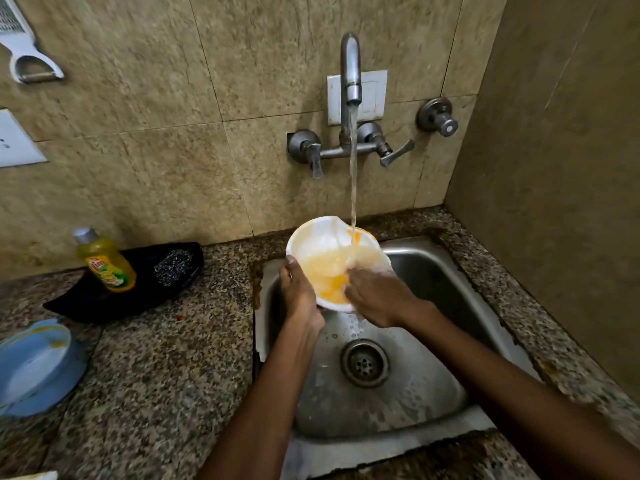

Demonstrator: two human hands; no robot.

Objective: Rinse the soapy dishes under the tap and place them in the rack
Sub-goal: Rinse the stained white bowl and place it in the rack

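left hand (300,293) clamped on the near-left rim of the white bowl (325,244), thumb over the lip, fingers hidden underneath; right hand (377,295) reaching into the bowl, fingers down in the yellowish water and blurred there – impossible to tell whether spread flat or curled, though nothing seen held. bowl kept tilted above the sink (450,271), directly under the stream from the tap (350,67), water striking the far inner wall and pooling orange-tinted at the bottom. judged as mid-rinse: residue not yet gone, so more rubbing and turning under the flow, then a tip-out over the drain (364,363) before any move toward a rack. no rack anywhere in view – likely off to one side, so the carry calls for a firm wet grip and a glance away from the sink. outward on the surface (166,368) to the left: a blue plate (34,365) with a yellow smear, seemingly waiting its turn; a black tray (104,299) holding a yellow dish-soap bottle (107,261) lying tilted and a steel scrubber (172,266) beside it. on the wall, the right lever (394,154) angled out, the left lever (316,161) hanging down, a separate valve (438,116) further right, a white peeler (31,64) hung at upper left. nothing blocking the bowl's path out of the sink – only the slippery rim and the splash off the wall of the bowl as risks.
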